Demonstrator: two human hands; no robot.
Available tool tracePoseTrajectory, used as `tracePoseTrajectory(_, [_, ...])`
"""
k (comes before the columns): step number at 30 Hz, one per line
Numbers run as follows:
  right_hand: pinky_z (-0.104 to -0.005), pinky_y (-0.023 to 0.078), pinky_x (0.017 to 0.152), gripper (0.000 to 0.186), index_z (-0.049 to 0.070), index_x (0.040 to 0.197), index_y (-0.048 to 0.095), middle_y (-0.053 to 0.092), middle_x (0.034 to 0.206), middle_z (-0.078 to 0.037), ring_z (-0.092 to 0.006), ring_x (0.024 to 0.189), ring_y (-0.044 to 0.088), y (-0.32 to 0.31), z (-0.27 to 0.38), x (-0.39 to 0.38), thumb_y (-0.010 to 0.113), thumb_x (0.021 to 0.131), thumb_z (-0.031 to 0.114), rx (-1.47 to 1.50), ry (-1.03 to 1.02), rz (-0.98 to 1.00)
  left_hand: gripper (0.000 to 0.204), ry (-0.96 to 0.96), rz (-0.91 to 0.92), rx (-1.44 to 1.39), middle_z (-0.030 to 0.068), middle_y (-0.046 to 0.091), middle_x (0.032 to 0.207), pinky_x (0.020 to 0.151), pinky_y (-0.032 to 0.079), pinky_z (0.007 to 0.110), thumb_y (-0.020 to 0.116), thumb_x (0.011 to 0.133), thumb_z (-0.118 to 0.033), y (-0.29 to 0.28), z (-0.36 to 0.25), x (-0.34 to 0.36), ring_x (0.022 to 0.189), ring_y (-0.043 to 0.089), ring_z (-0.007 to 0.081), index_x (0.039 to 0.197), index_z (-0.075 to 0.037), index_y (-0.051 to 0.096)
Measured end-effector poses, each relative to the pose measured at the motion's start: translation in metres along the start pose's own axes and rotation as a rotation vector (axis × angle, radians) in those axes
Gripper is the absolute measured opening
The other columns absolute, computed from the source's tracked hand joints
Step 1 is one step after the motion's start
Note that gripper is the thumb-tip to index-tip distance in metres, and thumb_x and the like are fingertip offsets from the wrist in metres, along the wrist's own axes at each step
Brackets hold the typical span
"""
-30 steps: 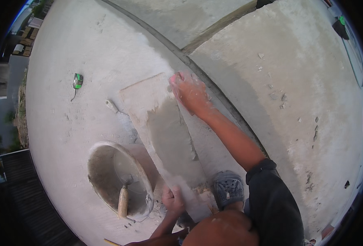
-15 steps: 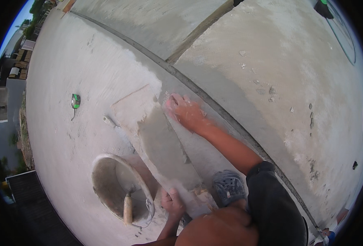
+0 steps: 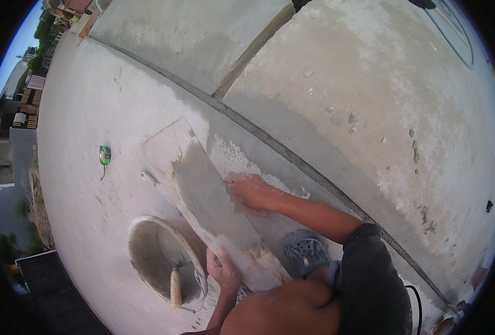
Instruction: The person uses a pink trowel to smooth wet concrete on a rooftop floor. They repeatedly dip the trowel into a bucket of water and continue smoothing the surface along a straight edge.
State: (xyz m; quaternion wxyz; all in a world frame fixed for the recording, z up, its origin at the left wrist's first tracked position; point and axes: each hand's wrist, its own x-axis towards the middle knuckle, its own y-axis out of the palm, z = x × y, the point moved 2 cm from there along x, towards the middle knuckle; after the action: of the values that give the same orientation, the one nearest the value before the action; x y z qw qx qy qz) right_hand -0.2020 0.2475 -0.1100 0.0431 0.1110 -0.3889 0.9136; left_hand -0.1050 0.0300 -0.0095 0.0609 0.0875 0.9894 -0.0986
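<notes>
A long pale board [image 3: 163,142] smeared with grey wet mortar slants up and left from near my knee. My left hand [image 3: 224,271] grips its lower left edge, thumb on top. My right hand [image 3: 250,192] is closed, low beside the board's right edge. Under its heel shows a thin pinkish edge of something mostly hidden by the hand; I cannot make out what it is. A white patch of floor [image 3: 231,156] with a rough, speckled surface lies just beyond the right hand.
Left of the board stands a mortar-stained bucket [image 3: 137,254] with a wooden-handled tool [image 3: 175,287] inside. A pale-handled tool [image 3: 148,177] lies partly beside the board. Farther left is a green tape measure [image 3: 104,155]. A dark groove [image 3: 258,133] crosses the concrete floor; my shoe [image 3: 306,252] is at right.
My right hand has come back toward me along the board's right edge, baring the speckled white patch. The board has shifted slightly left in the picture, with my left hand still gripping it.
</notes>
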Motion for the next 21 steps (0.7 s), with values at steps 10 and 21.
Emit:
tracePoseTrajectory(10, [-0.0445,0.06,0.082,0.023,0.002,0.111,0.066,0.062,0.111,-0.017,-0.033,0.1,0.067,0.012,0.012,-0.051,0.064,0.091,0.014,-0.04,0.035,0.156,0.042,0.01,0.106,0.11,0.0138,0.066,0.123,0.098,0.048,0.031,0.05,0.111,-0.027,0.01,-0.03,0.016,0.11,0.062,0.017,0.136,0.006,0.053])
tracePoseTrajectory(21, [-0.0449,0.06,0.077,0.028,0.005,0.117,0.065,0.062,0.109,-0.014,-0.0321,0.097,0.069,-0.017,0.013,-0.069,0.066,0.091,0.014,-0.059,0.169,0.063,0.047,0.016,0.077,0.184,0.0113,0.067,0.121,0.096,0.048,0.031,0.046,0.113,-0.036,-0.004,-0.028,0.018,0.107,0.062,0.0156,0.136,0.004,0.053])
